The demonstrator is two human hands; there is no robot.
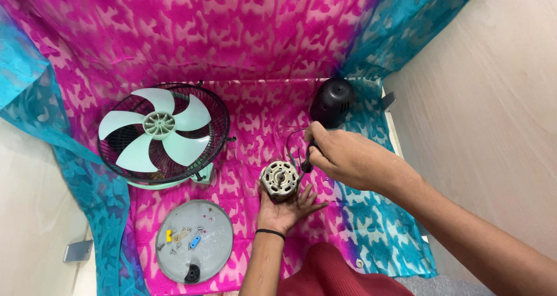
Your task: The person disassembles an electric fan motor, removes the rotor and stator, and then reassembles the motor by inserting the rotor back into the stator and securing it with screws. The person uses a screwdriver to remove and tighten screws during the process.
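Cupping the fan motor (279, 180) in your open left hand (284, 209) near the desk's front edge steadies it while your right hand (342, 156) fingers grip what looks like a screwdriver (306, 167).

I see the fan motor (279, 180), a round metal stator block with copper-toned windings and a central hub, standing upright and cupped from below in my open left palm above the pink-patterned cloth. Thin black wires loop up from its top. Just beside its right edge the dark-handled screwdriver (307, 159) slants down, its tip hidden at the motor's rim
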